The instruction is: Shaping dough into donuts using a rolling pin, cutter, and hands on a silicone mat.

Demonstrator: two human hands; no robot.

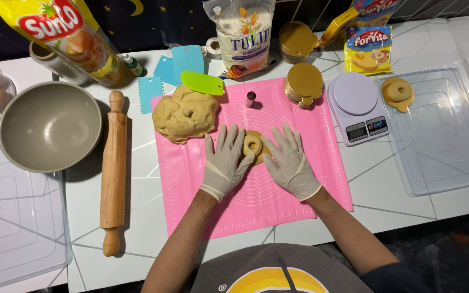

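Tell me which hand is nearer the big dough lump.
Left. The left hand lies just below-right of the dough lump; the right hand is farther right, beyond the dough ring.

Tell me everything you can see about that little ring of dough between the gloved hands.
The dough ring is a small, pale tan round with a hole through its middle, like a raw doughnut. It looks soft and smooth, and seems to rest on a thin gold round board. It lies flat near the centre of the pink mat, right of the big dough lump. The left hand and right hand, both in whitish gloves, press against its sides with thumbs and fingertips.
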